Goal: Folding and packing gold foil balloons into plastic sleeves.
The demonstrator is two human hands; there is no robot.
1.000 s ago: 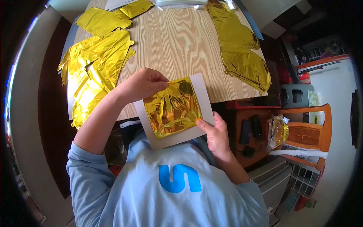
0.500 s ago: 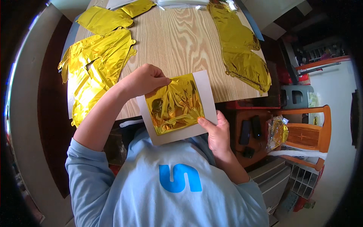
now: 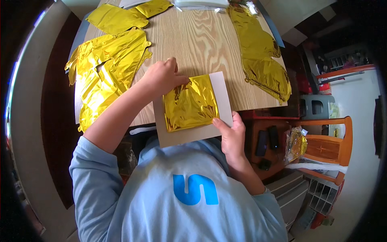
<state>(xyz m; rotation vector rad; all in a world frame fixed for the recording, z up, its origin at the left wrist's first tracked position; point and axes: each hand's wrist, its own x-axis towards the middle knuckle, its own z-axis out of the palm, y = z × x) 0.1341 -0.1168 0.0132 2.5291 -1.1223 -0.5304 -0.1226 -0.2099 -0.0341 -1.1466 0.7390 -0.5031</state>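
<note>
A folded gold foil balloon [image 3: 191, 105] lies as a wrinkled square on a pale square card [image 3: 221, 93]. The card is tilted over the table's near edge, in front of my body. My right hand [image 3: 231, 135] grips the card's lower right corner, its thumb pressing on the foil's corner. At the upper left corner is my left hand [image 3: 163, 76]: its thumb rests on the foil's top edge and its fingers are curled, some of them hidden. Flat gold foil balloons [image 3: 109, 66] are spread on the left of the table, and another foil balloon [image 3: 260, 54] lies on the right.
The wood-grain table [image 3: 193, 44] carries a clear plastic package [image 3: 201, 4] at its far edge. On my right stands a wooden chair [image 3: 328, 147] with a clear bag of gold foil [image 3: 296, 144] and dark devices [image 3: 267, 142] on it. A grey stool [image 3: 318, 105] is behind it.
The card has moved slightly up and right. The foil looks smoother and flatter. My left hand has shifted right along the foil's top edge, its index finger lifted from the thumb.
</note>
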